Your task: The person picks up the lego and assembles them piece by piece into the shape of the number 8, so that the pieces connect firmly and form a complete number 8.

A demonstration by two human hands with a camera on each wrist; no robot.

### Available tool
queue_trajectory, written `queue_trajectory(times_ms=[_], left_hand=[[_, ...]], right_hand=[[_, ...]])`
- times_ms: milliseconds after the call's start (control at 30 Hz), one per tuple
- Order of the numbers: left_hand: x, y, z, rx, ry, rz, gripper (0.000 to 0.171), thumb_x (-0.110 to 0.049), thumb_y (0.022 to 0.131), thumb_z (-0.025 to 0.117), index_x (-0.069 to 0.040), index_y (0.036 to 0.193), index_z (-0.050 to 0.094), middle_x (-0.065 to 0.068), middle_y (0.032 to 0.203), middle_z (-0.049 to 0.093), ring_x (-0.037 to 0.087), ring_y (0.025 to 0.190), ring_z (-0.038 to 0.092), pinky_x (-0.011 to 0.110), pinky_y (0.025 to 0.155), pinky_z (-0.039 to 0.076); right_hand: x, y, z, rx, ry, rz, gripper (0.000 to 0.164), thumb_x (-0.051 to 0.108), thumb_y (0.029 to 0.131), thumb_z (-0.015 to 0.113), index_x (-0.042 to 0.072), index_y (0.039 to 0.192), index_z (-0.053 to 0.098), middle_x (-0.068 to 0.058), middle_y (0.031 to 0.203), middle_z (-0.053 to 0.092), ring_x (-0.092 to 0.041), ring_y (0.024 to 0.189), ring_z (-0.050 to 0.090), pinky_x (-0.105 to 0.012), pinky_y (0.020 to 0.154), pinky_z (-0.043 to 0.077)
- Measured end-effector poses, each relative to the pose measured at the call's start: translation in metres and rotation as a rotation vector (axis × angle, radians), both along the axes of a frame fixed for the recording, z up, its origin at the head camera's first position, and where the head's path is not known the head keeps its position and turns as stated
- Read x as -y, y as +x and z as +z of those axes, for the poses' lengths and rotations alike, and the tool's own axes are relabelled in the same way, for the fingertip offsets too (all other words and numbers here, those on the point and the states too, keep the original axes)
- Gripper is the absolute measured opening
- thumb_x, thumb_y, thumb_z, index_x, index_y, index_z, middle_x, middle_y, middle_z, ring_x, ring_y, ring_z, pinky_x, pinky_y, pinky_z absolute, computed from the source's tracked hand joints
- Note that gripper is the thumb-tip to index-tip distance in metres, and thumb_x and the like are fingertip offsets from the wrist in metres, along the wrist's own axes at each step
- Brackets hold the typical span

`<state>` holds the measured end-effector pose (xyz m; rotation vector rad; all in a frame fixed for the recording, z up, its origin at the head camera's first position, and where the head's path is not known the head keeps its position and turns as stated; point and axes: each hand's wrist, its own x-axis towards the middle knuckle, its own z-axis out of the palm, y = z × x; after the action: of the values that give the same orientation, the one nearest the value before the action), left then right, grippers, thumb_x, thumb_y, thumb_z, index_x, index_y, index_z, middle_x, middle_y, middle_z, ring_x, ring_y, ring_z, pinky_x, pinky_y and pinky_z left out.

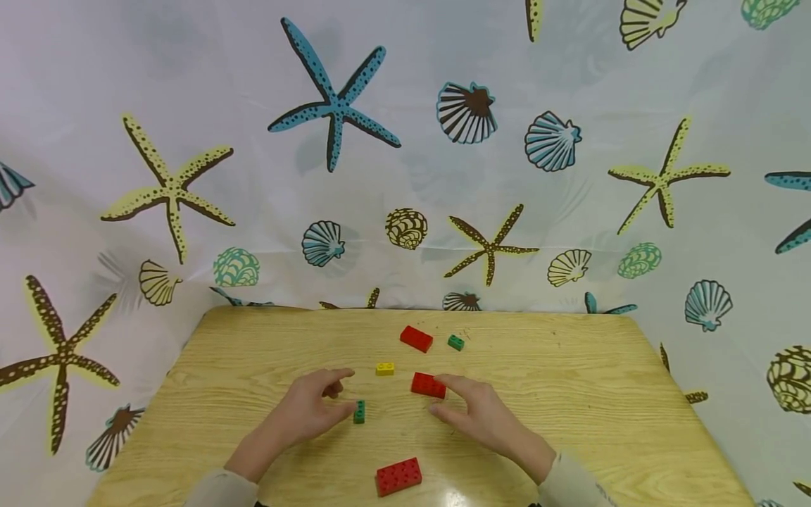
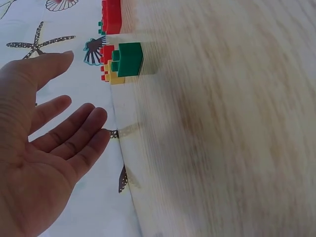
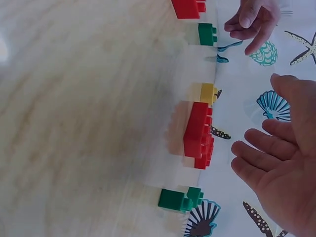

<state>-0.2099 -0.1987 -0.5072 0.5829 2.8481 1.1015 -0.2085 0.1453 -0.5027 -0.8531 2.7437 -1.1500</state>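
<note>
My left hand (image 1: 303,410) hovers over the left middle of the table with its fingers loosely bent, holding nothing. Its thumb tip appears beside a small green brick (image 1: 359,412); the left wrist view shows the hand apart from that brick (image 2: 129,59). My right hand (image 1: 483,417), also holding nothing, has thumb and index finger spread. Its index fingertip overlaps the edge of a red brick (image 1: 427,385) in the head view, while a gap separates hand and bricks in the right wrist view. Between the hands, farther back, sits a small yellow brick (image 1: 385,369).
Another red brick (image 1: 416,339) and a small green brick (image 1: 455,342) lie toward the back of the wooden table (image 1: 602,394). Nearest me is a third red brick (image 1: 398,477). A white cloth (image 1: 393,56) with printed shells and starfish hangs behind and along the sides.
</note>
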Motion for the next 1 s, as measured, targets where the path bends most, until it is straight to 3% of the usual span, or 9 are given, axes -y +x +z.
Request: queue_trajectory(times_ms=[167, 467, 800, 1000], left_hand=[[0.000, 0.001, -0.001, 0.027, -0.006, -0.015, 0.055, -0.028, 0.094, 0.081, -0.004, 0.141, 0.064, 0.011, 0.118, 0.073, 0.026, 0.105, 0.068, 0.047, 0.090, 0.059], [-0.002, 0.002, -0.008, 0.068, -0.031, -0.015, 0.056, -0.027, 0.091, 0.084, -0.005, 0.139, 0.066, 0.006, 0.107, 0.072, 0.020, 0.098, 0.065, 0.032, 0.081, 0.055], [-0.003, -0.001, -0.015, 0.042, -0.049, -0.021, 0.056, -0.026, 0.089, 0.086, -0.003, 0.137, 0.067, 0.003, 0.099, 0.069, 0.016, 0.088, 0.059, 0.026, 0.075, 0.050], [-0.004, -0.002, -0.016, 0.049, -0.026, -0.045, 0.058, -0.026, 0.089, 0.086, 0.000, 0.137, 0.066, 0.003, 0.094, 0.066, 0.015, 0.081, 0.054, 0.024, 0.069, 0.045]], right_hand=[[0.001, 0.006, -0.007, -0.030, 0.013, 0.023, 0.043, 0.034, 0.103, 0.070, 0.007, 0.137, 0.068, -0.009, 0.136, 0.072, -0.028, 0.128, 0.068, -0.051, 0.106, 0.055], [0.000, 0.017, -0.018, -0.040, 0.021, 0.067, 0.041, 0.034, 0.100, 0.073, 0.007, 0.131, 0.072, -0.005, 0.130, 0.075, -0.025, 0.119, 0.070, -0.042, 0.101, 0.058], [0.006, 0.027, -0.024, 0.036, -0.071, 0.228, 0.036, 0.024, 0.101, 0.073, 0.003, 0.131, 0.070, -0.012, 0.123, 0.076, -0.028, 0.111, 0.071, -0.038, 0.097, 0.059], [0.007, 0.031, -0.025, 0.131, -0.032, 0.269, 0.038, 0.029, 0.103, 0.071, 0.006, 0.133, 0.069, -0.008, 0.127, 0.074, -0.017, 0.116, 0.069, -0.031, 0.101, 0.056]])
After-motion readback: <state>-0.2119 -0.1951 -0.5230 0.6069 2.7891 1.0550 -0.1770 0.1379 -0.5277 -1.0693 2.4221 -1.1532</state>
